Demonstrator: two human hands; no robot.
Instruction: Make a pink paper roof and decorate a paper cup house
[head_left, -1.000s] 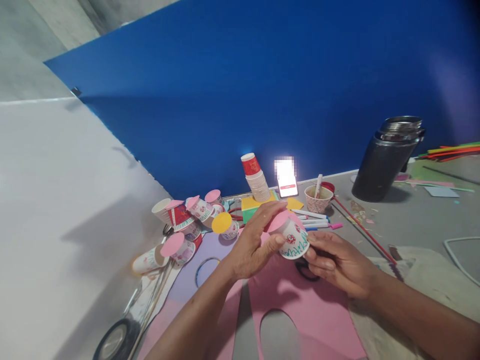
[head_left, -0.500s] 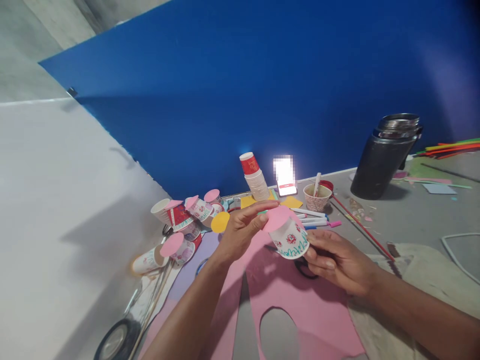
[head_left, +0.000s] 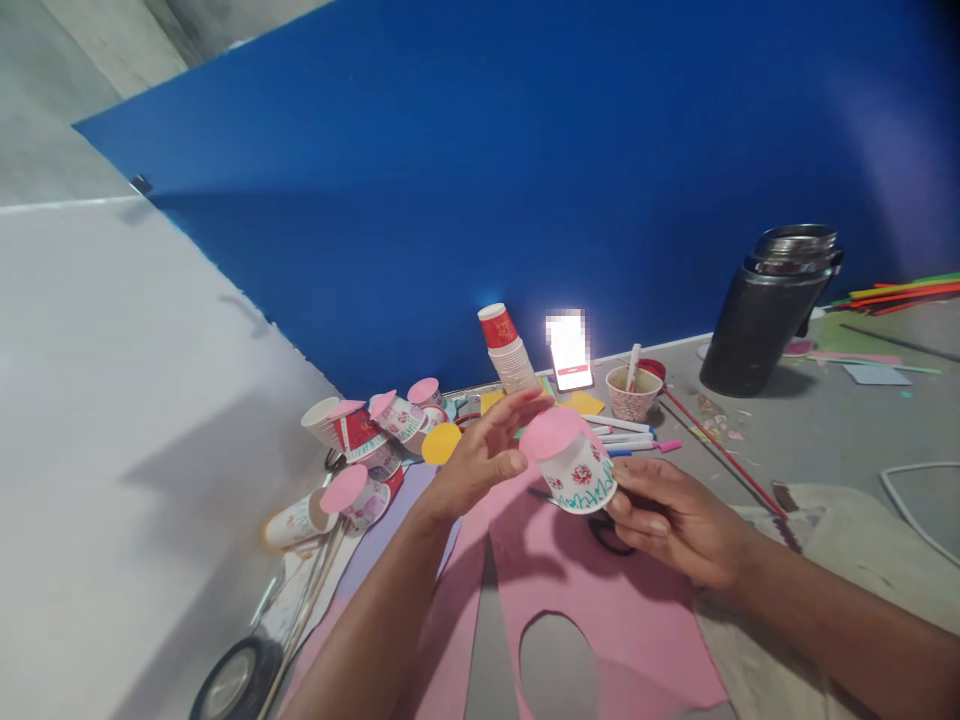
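Left hand has lifted off, fingers loosely open and empty; right hand pinches the upturned paper cup at its rim (light, crushable, best held by the rim).

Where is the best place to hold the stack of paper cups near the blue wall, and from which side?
Likely grip the stack of paper cups around its lower white part, coming from the front. It stands rim down and leans left, with the blue wall close behind it.

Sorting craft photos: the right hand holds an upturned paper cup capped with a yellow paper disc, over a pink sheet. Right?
Not quite. In the head view the disc on the paper cup is pink, not yellow. The right hand does hold the upturned cup over the pink sheet.
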